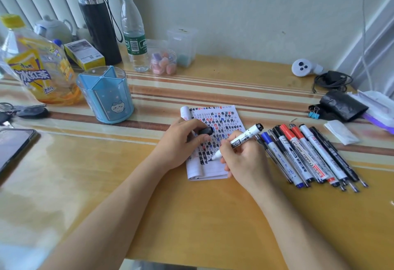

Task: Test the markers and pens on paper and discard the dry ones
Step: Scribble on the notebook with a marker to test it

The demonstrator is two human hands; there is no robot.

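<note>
A small white paper pad (226, 118), covered with black, red and blue test marks, lies at the middle of the desk. My right hand (243, 158) grips a white whiteboard marker (245, 137) with its tip touching the pad's lower part. My left hand (181, 141) rests on the pad's left side and pinches the marker's black cap (206, 131). Several markers and pens (309, 154), with black, blue and red caps, lie in a row to the right of the pad.
A blue pen holder (106, 94) stands left of the pad. Behind it are an iced-tea bottle (40, 65), a black flask (98, 22) and a water bottle (134, 30). A phone (12, 148) lies far left; a black pouch (341, 105) and cables far right.
</note>
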